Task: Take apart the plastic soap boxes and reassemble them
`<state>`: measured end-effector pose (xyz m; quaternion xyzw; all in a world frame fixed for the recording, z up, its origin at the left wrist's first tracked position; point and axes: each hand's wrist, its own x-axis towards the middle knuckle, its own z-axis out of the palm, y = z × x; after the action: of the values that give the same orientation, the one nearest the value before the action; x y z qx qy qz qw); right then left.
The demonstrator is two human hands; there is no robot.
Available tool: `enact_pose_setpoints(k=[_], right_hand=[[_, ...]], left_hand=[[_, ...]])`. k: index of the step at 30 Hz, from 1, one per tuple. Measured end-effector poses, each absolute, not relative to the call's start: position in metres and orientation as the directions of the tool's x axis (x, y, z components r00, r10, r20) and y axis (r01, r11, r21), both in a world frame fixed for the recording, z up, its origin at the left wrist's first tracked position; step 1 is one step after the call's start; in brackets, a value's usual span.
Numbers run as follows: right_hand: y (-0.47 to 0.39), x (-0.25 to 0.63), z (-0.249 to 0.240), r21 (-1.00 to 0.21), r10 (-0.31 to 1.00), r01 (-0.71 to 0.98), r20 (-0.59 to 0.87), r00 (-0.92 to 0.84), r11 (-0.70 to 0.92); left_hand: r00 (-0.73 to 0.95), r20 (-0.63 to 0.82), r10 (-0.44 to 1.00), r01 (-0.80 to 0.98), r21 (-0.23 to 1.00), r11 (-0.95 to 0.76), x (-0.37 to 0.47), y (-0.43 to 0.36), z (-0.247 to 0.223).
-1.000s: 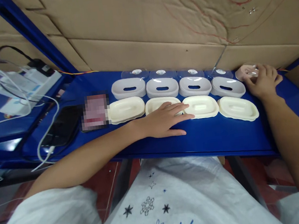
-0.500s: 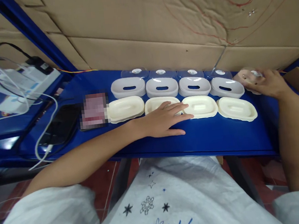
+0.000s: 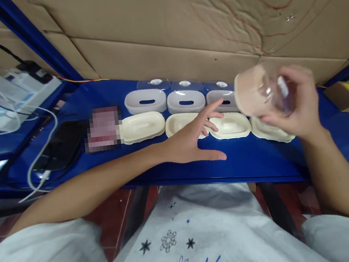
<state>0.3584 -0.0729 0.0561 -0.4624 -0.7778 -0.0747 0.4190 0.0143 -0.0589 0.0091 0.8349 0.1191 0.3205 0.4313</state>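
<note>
My right hand point(image 3: 305, 105) grips a pinkish-beige soap box point(image 3: 250, 92) with a clear cover, holding it tilted above the right end of the rows. It hides part of the dishes behind. My left hand point(image 3: 186, 142) is open, thumb and fingers spread with nothing in them, over the cream oval trays point(image 3: 144, 127) in the front row. Behind these stand white oval soap dishes point(image 3: 146, 108), each with a slot in its bottom. Clear lids point(image 3: 155, 82) with round stickers line the back.
On the left lie a blurred-out pinkish flat item point(image 3: 103, 128), a black phone point(image 3: 61, 146) and a white power strip point(image 3: 40, 96) with tangled cables. A cardboard sheet point(image 3: 150, 32) rises behind the blue table point(image 3: 179, 172). An open carton point(image 3: 345, 96) sits at far right.
My right hand has lifted the soap box from the right end of the table and brought it left, nearer to me. My left hand has raised its fingers off the trays, thumb now wide apart.
</note>
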Motion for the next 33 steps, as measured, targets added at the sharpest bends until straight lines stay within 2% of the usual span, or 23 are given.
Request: enact_pose_setpoints(k=[1,2,4,8,12,17,21,28,33], right_hand=[[-0.081,0.343,0.056,-0.165,0.581,0.717,0.718,-0.384,0.678],[-0.088,0.33,0.056,-0.115,0.536,0.662,0.695,-0.479,0.741],[-0.098,0.313,0.055,-0.081,0.481,0.59,0.672,-0.563,0.803],[-0.105,0.308,0.056,-0.136,0.547,0.604,0.61,-0.574,0.785],[-0.108,0.311,0.057,-0.138,0.556,0.597,0.571,-0.604,0.791],[-0.111,0.307,0.05,-0.2,0.603,0.586,0.459,-0.652,0.786],[-0.106,0.308,0.046,-0.23,0.597,0.553,0.378,-0.708,0.801],[-0.102,0.313,0.051,-0.342,0.598,0.495,0.359,-0.716,0.799],[-0.101,0.323,0.059,-0.359,0.638,0.532,0.343,-0.689,0.767]], left_hand=[[0.761,0.437,0.479,-0.083,0.799,-0.596,0.015,-0.059,0.008],[0.755,0.442,0.484,-0.087,0.8,-0.594,0.015,-0.058,0.007],[0.728,0.46,0.508,-0.086,0.797,-0.598,0.016,-0.058,0.004],[0.621,0.54,0.568,-0.056,0.754,-0.655,0.014,-0.055,0.004],[0.582,0.629,0.515,-0.078,0.674,-0.734,0.01,-0.055,0.012],[0.718,0.549,0.427,-0.024,0.633,-0.774,0.012,-0.066,0.016],[0.762,0.499,0.413,-0.008,0.645,-0.764,0.015,-0.065,0.007],[0.798,0.499,0.339,-0.066,0.63,-0.774,0.015,-0.061,0.002],[0.806,0.489,0.333,-0.048,0.616,-0.787,0.014,-0.061,0.004]])
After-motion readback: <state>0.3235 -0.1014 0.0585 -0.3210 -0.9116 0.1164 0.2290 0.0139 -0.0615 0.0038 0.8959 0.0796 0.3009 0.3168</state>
